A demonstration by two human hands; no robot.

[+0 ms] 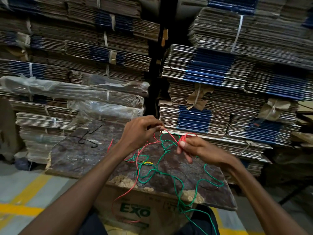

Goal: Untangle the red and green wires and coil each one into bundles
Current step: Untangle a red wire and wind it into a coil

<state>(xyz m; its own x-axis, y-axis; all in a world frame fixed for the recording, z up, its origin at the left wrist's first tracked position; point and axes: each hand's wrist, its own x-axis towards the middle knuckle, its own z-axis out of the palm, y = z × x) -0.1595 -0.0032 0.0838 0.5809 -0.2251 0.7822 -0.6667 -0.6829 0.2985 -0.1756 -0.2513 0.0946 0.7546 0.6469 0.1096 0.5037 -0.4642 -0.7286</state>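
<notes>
A red wire (136,168) and a green wire (176,177) lie tangled in loose loops on a worn dark board (81,155). My left hand (138,131) is raised above the board and pinches a strand of the red wire at its fingertips. My right hand (194,148) grips a small coil of red wire (185,137) wound at its fingers. A taut red strand runs between the two hands. The green wire trails off the board's front edge toward my lap. A red tail hangs down over the box front.
The board rests on a cardboard box (135,212) printed with green letters. Tall stacks of flattened cardboard (220,73) stand close behind. A thin black wire (88,138) lies at the board's far left, and a short yellow piece (147,162) sits among the loops. Yellow floor lines (22,209) show at left.
</notes>
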